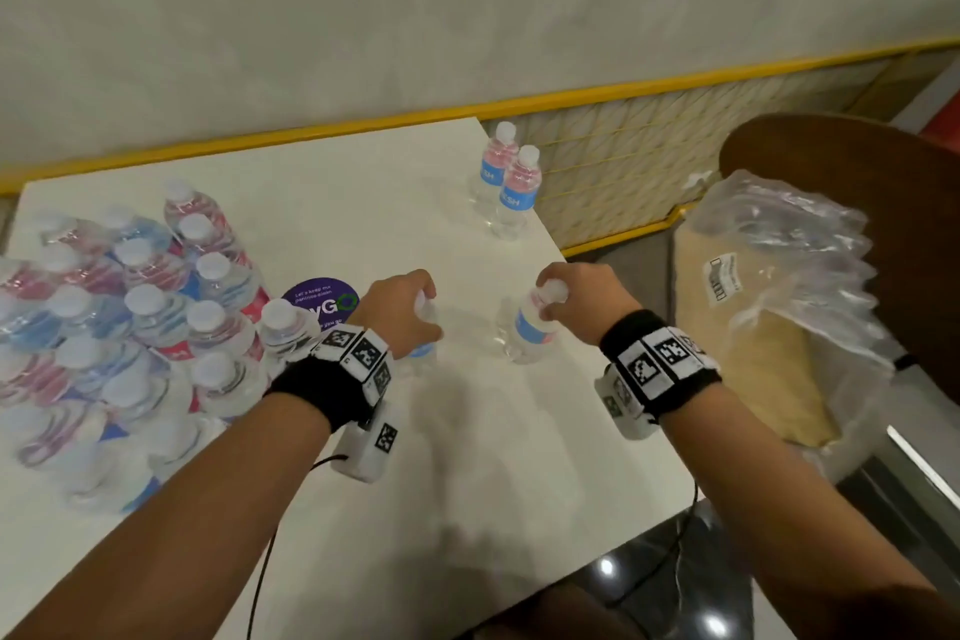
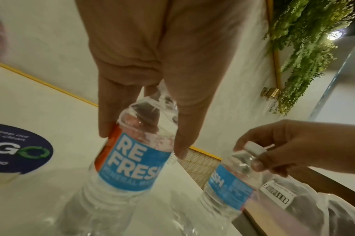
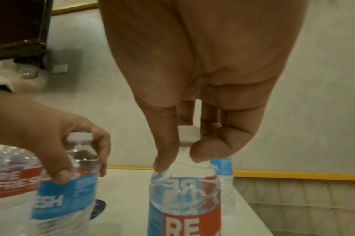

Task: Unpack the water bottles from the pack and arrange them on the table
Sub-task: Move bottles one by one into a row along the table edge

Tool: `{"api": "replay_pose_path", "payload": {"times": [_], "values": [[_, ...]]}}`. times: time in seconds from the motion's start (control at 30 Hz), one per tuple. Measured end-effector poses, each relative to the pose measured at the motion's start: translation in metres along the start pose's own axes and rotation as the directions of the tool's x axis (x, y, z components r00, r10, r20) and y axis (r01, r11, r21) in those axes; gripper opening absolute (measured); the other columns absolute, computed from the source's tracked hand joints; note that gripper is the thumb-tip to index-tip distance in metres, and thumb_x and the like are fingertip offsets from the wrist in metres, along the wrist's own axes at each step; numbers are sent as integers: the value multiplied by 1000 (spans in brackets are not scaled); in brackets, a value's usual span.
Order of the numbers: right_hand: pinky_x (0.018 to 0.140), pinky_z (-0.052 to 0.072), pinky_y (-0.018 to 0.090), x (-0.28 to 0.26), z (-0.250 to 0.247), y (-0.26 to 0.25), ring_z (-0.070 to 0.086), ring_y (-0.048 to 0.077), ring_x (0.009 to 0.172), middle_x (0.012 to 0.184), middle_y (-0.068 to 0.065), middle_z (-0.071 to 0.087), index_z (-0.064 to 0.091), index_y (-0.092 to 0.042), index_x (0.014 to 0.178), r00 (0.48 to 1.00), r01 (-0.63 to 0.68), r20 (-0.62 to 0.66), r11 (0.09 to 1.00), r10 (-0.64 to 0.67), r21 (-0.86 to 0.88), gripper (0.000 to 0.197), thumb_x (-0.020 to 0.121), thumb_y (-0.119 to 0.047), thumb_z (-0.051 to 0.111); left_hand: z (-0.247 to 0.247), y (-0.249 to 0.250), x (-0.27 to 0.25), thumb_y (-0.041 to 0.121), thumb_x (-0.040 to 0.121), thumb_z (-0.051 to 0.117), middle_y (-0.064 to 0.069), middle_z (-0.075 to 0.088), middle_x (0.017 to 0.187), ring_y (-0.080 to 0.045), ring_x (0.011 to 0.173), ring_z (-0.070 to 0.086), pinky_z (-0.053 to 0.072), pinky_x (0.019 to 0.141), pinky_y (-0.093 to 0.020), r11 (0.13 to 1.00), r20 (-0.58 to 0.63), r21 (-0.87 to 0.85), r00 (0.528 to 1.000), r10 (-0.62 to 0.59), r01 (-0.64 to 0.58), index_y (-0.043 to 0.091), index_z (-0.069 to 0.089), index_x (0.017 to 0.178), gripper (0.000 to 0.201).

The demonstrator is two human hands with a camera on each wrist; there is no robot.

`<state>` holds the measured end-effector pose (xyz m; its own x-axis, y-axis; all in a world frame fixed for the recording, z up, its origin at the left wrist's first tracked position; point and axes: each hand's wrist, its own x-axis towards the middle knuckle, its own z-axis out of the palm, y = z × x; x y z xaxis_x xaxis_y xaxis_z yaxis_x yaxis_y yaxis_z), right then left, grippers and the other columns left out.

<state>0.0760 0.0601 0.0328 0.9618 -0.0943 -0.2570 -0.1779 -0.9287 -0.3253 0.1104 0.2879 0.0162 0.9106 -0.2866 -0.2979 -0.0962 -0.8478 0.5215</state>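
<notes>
Each hand holds a clear water bottle with a blue and red label over the middle of the white table (image 1: 457,457). My left hand (image 1: 410,312) grips one bottle (image 2: 132,159) round its shoulder from above. My right hand (image 1: 576,301) pinches the neck of the other bottle (image 1: 530,327), just under its white cap (image 3: 188,133). Whether the bottle bases touch the table I cannot tell. The opened pack (image 1: 119,327), with several capped bottles in torn plastic wrap, sits at the table's left. Two bottles (image 1: 506,182) stand upright near the far right edge.
A round purple sticker (image 1: 322,299) lies on the table between the pack and my left hand. Right of the table, a brown chair (image 1: 857,203) holds crumpled clear plastic wrap (image 1: 789,265). A yellow-edged railing (image 1: 623,94) runs behind the table.
</notes>
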Motion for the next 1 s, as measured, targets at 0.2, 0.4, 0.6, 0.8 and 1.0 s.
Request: {"api": "replay_pose_path", "payload": {"times": [0.2, 0.4, 0.6, 0.8, 1.0], "values": [[75, 40, 27, 69, -26, 13, 56, 28, 104, 114, 12, 61, 59, -15, 117, 1000, -15, 3, 997, 16, -77, 37, 82, -21, 68, 3, 14, 9, 26, 76, 73, 0, 51, 93, -21, 85, 50, 38, 70, -25, 998, -35, -35, 998, -50, 48, 16, 53, 106, 37], [75, 39, 30, 106, -44, 9, 57, 30, 104, 108, 10, 61, 55, -9, 117, 1000, 5, -8, 988, -6, -157, 30, 89, -20, 59, 6, 12, 12, 25, 77, 73, -1, 50, 90, -23, 84, 50, 37, 69, -26, 1000, -39, -19, 999, -16, 16, 13, 52, 107, 38], [89, 43, 34, 122, -55, 12, 54, 33, 112, 122, 17, 59, 55, -15, 128, 997, 63, -23, 972, -70, -228, 40, 89, -4, 54, 3, 12, 19, 25, 78, 71, -3, 51, 96, -24, 88, 50, 39, 73, -28, 1000, -7, -11, 1000, 1, -1, 14, 50, 107, 38], [89, 45, 34, 130, -49, 10, 57, 29, 111, 122, 9, 61, 51, -19, 131, 999, -3, -51, 988, -5, -153, 51, 83, -25, 69, 2, 13, 27, 26, 79, 71, -8, 57, 107, -24, 92, 52, 42, 77, -29, 1000, 5, -19, 1000, 12, -12, 14, 50, 110, 39], [81, 45, 34, 135, -48, 9, 56, 33, 109, 117, 18, 60, 52, -6, 123, 990, -108, -110, 981, 91, -160, 47, 81, -19, 71, 4, 11, 27, 26, 79, 70, -8, 57, 110, -26, 99, 55, 42, 79, -30, 1000, 7, -16, 1000, 22, -22, 14, 49, 112, 40]]}}
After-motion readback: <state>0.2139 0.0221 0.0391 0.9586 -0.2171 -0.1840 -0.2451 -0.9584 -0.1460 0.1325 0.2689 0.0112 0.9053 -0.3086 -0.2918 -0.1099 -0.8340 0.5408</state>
